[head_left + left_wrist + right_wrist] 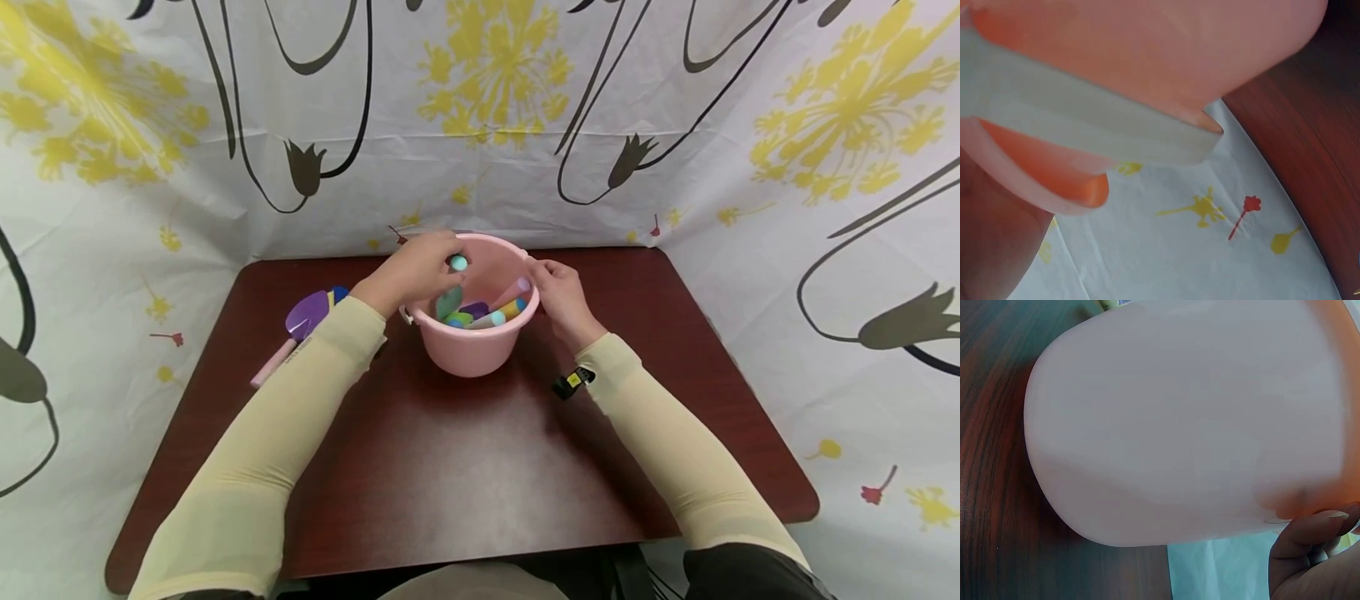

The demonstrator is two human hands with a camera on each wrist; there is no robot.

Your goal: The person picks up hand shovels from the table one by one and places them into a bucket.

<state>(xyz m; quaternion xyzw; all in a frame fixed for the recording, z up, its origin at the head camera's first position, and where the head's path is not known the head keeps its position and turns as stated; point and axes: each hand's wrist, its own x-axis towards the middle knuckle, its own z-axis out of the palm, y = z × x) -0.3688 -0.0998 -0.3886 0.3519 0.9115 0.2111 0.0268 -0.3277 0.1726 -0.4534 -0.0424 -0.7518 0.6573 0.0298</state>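
Note:
A pink bucket [468,350] with a white handle [1085,112] stands upright on the table, holding several colourful pieces with rod-like ends, such as a pink one [512,292] and an orange one with a blue tip [513,309]. Over its left side, my left hand [422,268] pinches a teal piece with a round cyan end [458,262] between thumb and fingers. That piece's exact kind is unclear. My right hand [561,298] grips the bucket's right rim; in the right wrist view, its curled fingers [1316,531] are at the rim.
Left of the bucket, partly behind the left sleeve, lies a purple round-headed piece [306,315] with a pink stick, beside something blue and yellow. The dark red wooden table [465,467] meets a white patterned cloth [495,192] at its back and sides.

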